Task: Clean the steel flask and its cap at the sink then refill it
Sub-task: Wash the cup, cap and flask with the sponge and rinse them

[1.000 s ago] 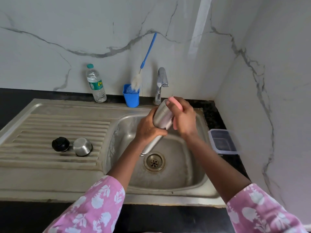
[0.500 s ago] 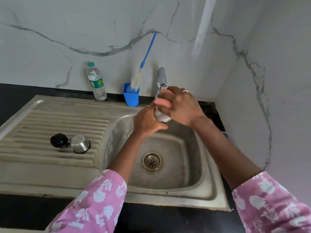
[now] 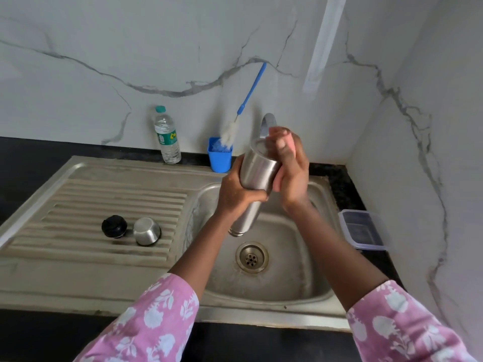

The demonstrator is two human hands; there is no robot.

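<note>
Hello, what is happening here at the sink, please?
A person is washing a steel flask over the sink. The left hand grips the flask, held upside down with its open mouth toward the drain. The right hand presses a pink sponge against its side. The black stopper and the steel cap lie apart on the drainboard. A bottle brush stands in a blue cup.

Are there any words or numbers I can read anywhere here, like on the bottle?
None can be read.
Water bottle: its green and yellow label has print, but it is too small and blurred to read.
Steel flask, its black stopper and steel cap, blue cup: no writing shows.
</note>
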